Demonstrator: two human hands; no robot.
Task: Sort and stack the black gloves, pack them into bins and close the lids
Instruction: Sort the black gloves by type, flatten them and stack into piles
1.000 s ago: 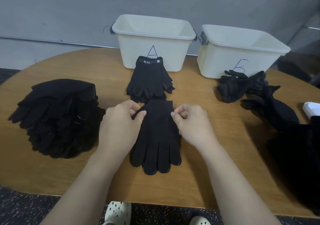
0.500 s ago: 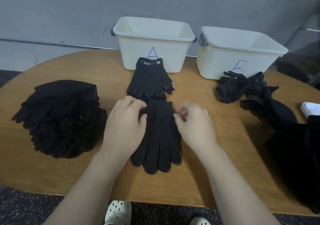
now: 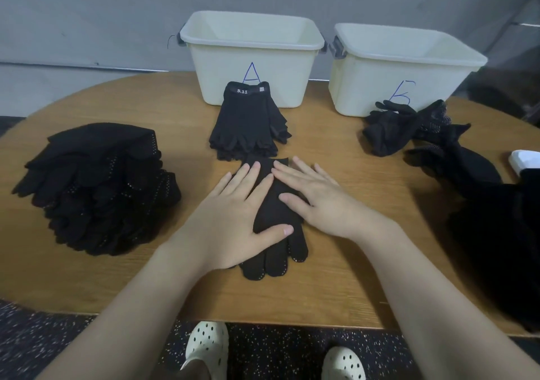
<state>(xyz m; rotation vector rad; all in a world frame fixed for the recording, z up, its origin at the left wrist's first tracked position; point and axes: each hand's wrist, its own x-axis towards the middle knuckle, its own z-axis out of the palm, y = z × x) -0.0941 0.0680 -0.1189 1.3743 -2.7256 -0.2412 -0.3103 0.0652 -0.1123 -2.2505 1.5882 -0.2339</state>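
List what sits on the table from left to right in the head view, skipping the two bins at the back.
Big heap of gloves → left hand → glove being flattened → right hand → loose gloves in front of bin B. The neat stack in front of bin A overlaps the hands, so it is left out.

The left bin (image 3: 251,58) bears a blue hand-drawn "A" on its front wall. The right bin (image 3: 403,69) carries a blue letter that looks like "B". On the glove stack (image 3: 248,122) before the left bin, the top cuff reads "5.11" in white.
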